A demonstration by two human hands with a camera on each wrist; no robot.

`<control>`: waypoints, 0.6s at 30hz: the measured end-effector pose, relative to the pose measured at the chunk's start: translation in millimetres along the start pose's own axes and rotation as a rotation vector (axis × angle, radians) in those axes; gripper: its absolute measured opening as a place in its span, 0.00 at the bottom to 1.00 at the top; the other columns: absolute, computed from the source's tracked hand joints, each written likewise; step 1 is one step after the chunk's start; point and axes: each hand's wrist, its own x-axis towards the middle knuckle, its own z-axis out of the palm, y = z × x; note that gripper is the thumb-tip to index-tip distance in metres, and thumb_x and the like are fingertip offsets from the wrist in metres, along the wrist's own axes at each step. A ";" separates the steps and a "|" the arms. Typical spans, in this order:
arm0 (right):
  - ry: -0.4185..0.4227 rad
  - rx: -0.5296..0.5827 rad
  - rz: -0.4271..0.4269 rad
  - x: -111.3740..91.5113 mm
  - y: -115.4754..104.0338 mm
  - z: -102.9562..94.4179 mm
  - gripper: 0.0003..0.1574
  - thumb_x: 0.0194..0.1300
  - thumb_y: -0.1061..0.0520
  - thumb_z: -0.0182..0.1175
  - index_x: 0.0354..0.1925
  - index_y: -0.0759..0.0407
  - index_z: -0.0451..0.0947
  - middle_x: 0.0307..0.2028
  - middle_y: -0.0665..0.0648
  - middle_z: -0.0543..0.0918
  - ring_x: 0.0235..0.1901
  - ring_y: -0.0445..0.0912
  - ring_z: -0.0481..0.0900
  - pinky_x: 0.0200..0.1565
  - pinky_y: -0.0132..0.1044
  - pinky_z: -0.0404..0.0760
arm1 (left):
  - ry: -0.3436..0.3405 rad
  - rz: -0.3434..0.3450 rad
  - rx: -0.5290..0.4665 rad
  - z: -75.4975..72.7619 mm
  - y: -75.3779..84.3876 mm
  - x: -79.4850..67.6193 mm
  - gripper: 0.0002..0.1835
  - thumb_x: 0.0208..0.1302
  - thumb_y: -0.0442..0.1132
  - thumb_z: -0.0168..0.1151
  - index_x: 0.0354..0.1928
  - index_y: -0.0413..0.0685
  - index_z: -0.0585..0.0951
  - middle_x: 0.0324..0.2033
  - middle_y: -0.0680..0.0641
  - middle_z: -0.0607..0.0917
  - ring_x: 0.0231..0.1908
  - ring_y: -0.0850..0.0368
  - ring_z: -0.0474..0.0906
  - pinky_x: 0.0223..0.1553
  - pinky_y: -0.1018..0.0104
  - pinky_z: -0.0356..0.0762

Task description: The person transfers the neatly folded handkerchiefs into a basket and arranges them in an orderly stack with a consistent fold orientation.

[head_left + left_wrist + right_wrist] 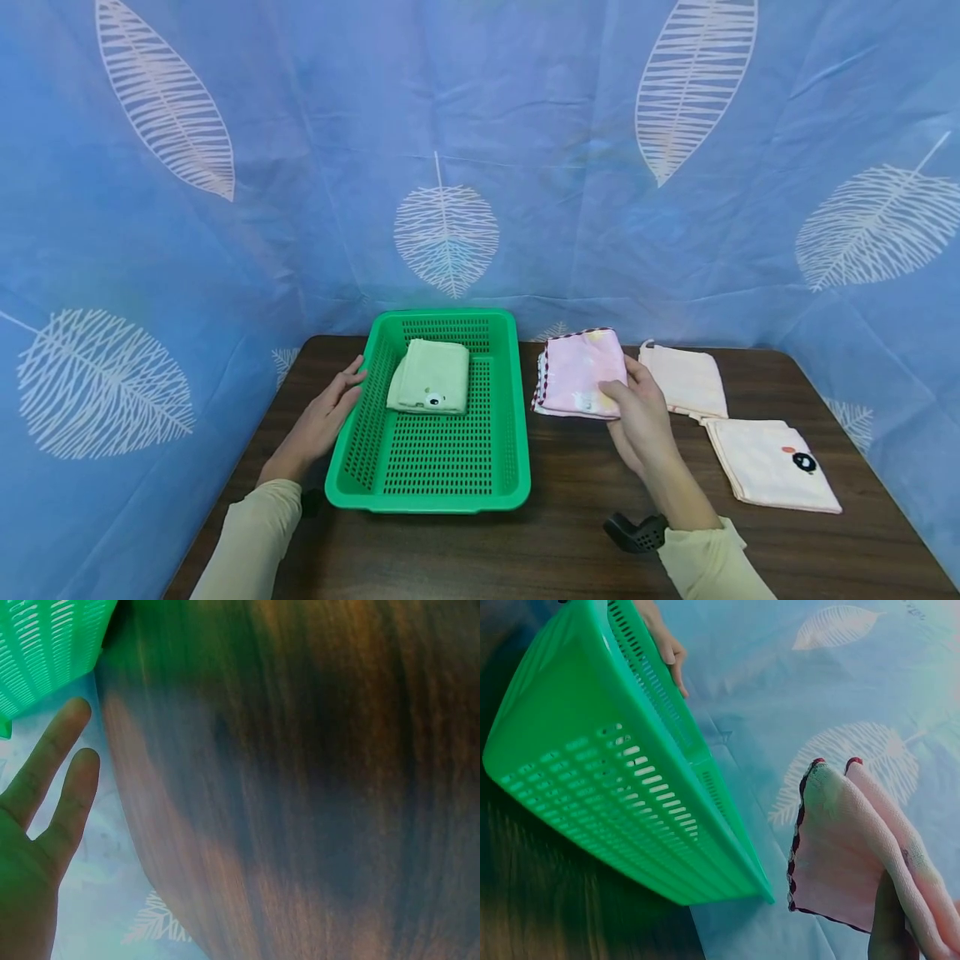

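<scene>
My right hand point(643, 414) pinches a folded pink towel point(581, 372) with dark-and-white edging by its right side, thumb on top. In the right wrist view the pink towel point(844, 847) hangs in folds above the table, to the right of the basket. A green plastic basket point(431, 502) with slotted walls stands on the table. Inside it, toward the back, lies a folded pale green towel point(435, 375) with a small animal face. At the basket's left rim rests my left hand point(326, 421), its fingers extended; two straight fingers point(67, 787) show in the left wrist view.
Right of my right hand lie a folded cream towel point(686, 379) and, nearer me, another cream towel point(772, 462) with a black-and-orange motif. The dark wooden table point(570, 542) meets a blue leaf-patterned cloth point(525, 233) behind and at both sides.
</scene>
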 end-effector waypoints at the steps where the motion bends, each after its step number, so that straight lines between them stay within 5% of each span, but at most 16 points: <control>1: -0.001 0.003 0.003 0.3 -0.2 1.9 0.43 0.75 0.72 0.39 0.80 0.62 0.35 0.81 0.63 0.44 0.81 0.53 0.49 0.68 0.31 0.72 | 0.001 0.001 0.001 -0.1 0.3 -0.1 0.27 0.83 0.58 0.36 0.75 0.57 0.63 0.82 0.59 0.49 0.81 0.41 0.49 0.73 0.31 0.57; 18: -0.021 0.067 0.023 8.5 1.8 35.1 0.43 0.75 0.72 0.41 0.80 0.60 0.36 0.81 0.61 0.46 0.80 0.49 0.52 0.74 0.41 0.65 | -0.011 0.005 -0.007 0.5 -2.4 2.0 0.28 0.83 0.58 0.36 0.76 0.57 0.62 0.82 0.59 0.49 0.81 0.42 0.49 0.73 0.31 0.57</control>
